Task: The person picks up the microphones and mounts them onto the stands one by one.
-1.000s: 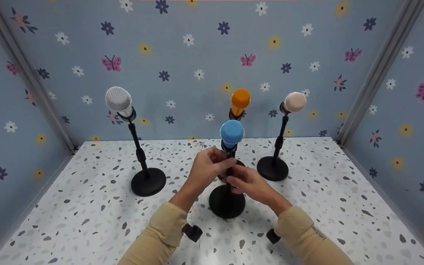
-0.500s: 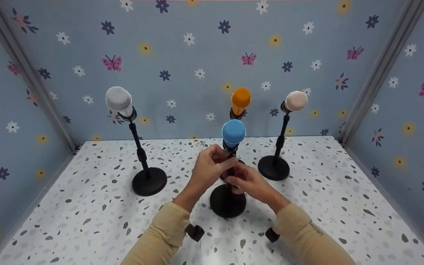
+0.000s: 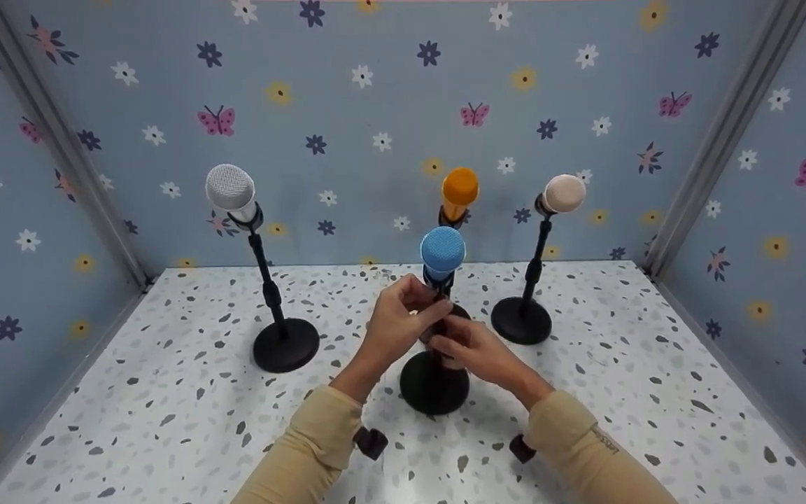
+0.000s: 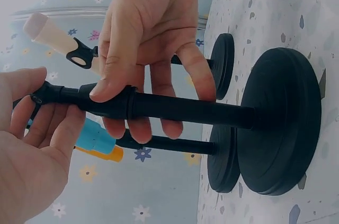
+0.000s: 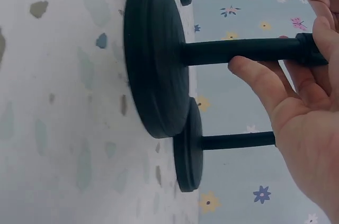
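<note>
A blue-headed microphone [image 3: 443, 248] sits in the clip of a black desk stand whose round base [image 3: 434, 383] rests on the tabletop. My left hand [image 3: 394, 322] pinches the upper pole just under the clip. Lower down, my right hand [image 3: 481, 350] holds the stand at its thick collar [image 4: 125, 106], thumb on one side and fingers round the other. In the right wrist view, the lower pole [image 5: 222, 52] runs from the collar to the base, with a fingertip against it. The fingers hide part of the collar in the head view.
Close behind stands an orange microphone [image 3: 460, 187] on its own stand. A pale pink microphone [image 3: 564, 194] is at back right, a silver-white one [image 3: 230, 187] at left. Patterned panels [image 3: 347, 105] enclose the speckled tabletop [image 3: 186, 420]. Small black blocks [image 3: 371, 443] show beside both cuffs.
Both hands keep their places on the stand, with only very slight finger movement. The whole head view has shifted a little; the microphones stay where they stood.
</note>
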Available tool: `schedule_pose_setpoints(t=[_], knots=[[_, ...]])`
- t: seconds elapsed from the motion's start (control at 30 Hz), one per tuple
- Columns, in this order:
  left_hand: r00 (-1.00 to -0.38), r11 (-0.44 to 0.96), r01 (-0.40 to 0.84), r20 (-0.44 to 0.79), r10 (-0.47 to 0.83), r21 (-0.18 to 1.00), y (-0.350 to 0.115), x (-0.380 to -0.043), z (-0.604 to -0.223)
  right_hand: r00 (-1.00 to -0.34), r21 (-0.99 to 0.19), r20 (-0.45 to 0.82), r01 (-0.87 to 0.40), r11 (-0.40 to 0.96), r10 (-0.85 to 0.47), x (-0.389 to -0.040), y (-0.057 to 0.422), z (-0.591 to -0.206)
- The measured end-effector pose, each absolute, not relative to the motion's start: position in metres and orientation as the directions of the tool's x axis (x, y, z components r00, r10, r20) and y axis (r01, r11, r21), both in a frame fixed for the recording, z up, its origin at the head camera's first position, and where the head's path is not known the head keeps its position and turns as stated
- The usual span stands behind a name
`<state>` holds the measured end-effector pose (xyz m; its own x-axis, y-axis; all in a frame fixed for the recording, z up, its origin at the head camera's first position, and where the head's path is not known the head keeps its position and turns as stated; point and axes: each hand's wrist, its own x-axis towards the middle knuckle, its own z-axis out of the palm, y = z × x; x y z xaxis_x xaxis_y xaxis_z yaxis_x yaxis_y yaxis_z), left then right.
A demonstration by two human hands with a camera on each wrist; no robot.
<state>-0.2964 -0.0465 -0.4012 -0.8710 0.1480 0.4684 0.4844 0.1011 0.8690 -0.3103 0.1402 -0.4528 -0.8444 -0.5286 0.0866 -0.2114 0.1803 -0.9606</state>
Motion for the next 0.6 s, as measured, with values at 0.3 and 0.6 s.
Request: schedule_pose_setpoints(t=[0.3, 0.6], knots=[[-0.846, 0.113, 0.516, 0.485, 0.222, 0.849, -0.053, -0.296, -0.406, -0.755, -0.729, 0.042, -0.471, 0.497, -0.654, -0.305, 0.154, -0.447], [-0.842, 0.618, 0.491, 0.152, 0.518, 0.613, -0.079, -0.276, -0.444, -0.707, -0.232, -0.315, -0.589, 0.774, -0.633, -0.274, 0.166, -0.434]])
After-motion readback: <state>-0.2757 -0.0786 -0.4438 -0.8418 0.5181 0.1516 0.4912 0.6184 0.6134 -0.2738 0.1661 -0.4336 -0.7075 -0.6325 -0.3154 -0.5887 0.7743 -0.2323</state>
